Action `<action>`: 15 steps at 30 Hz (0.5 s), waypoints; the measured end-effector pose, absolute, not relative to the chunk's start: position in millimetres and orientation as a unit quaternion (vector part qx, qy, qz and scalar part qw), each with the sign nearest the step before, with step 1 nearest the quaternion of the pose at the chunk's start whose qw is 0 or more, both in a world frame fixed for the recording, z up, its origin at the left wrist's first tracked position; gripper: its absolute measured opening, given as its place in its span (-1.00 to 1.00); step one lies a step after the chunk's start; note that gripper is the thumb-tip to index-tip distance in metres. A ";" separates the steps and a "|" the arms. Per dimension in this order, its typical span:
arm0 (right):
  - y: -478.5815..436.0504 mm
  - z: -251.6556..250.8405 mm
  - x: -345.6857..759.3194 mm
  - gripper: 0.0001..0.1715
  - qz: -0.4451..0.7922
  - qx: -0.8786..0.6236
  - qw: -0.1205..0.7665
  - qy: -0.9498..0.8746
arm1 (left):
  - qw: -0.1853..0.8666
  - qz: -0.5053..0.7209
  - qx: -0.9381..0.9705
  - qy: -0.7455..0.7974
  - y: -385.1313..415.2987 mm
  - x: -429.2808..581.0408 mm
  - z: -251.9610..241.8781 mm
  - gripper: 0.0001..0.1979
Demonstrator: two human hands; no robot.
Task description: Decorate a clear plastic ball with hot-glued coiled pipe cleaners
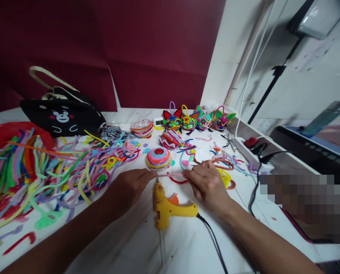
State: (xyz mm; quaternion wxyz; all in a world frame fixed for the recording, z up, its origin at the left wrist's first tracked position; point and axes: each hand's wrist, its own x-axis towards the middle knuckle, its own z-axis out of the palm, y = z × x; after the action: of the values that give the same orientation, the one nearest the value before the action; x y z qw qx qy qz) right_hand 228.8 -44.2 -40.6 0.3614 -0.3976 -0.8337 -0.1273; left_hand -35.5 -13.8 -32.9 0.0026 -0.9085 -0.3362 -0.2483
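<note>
A short pink pipe cleaner (170, 175) is stretched between my two hands over the white table (187, 243). My left hand (131, 186) pinches its left end with closed fingers. Its right end is pinched by my right hand (206, 182), fingers curled. Just below the pink piece lies a yellow glue gun (170, 207), nozzle pointing up toward it, with a black cord running off to the lower right. A round striped pipe-cleaner dome (158, 158) sits just beyond my hands.
A big heap of coloured pipe cleaners (44, 167) covers the left. A black bear-face bag (63, 116) stands behind it. Several finished pipe-cleaner animal heads (198, 120) line the back. A power strip (251, 146) and cables lie at the right edge.
</note>
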 end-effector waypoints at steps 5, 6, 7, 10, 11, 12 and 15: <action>-42.2 -42.7 230.7 -0.71 -0.099 -0.408 0.347 -0.839 | 0.093 -0.229 -0.922 -0.298 -14.2 -38.4 -38.2 -0.69; -42.1 -42.9 231.1 -0.71 -0.092 -0.411 0.341 -0.841 | 0.106 -0.230 -0.922 -0.293 -14.5 -38.6 -38.7 -0.70; -42.0 -43.1 231.4 -0.71 -0.085 -0.414 0.335 -0.842 | 0.115 -0.231 -0.922 -0.290 -14.8 -38.7 -39.4 -0.70; -42.7 -43.8 231.8 -0.70 -0.071 -0.420 0.323 -0.845 | 0.106 -0.248 -0.912 -0.308 -15.2 -38.9 -41.4 -0.70; -43.0 -44.1 231.7 -0.69 -0.069 -0.419 0.322 -0.846 | 0.094 -0.261 -0.905 -0.322 -15.0 -39.0 -41.8 -0.71; -43.4 -44.4 231.4 -0.69 -0.069 -0.416 0.322 -0.848 | 0.081 -0.275 -0.897 -0.337 -14.6 -39.0 -41.8 -0.73; -44.4 -45.0 230.1 -0.70 -0.073 -0.404 0.321 -0.854 | 0.057 -0.298 -0.875 -0.377 -12.0 -39.7 -40.0 -0.79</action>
State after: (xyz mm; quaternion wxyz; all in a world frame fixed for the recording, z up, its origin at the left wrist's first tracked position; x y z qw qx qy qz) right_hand 230.1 -44.4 -45.0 0.3212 -0.4036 -0.8536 -0.0728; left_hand -39.7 -12.0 -40.0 0.0573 -0.8749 -0.3773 -0.2983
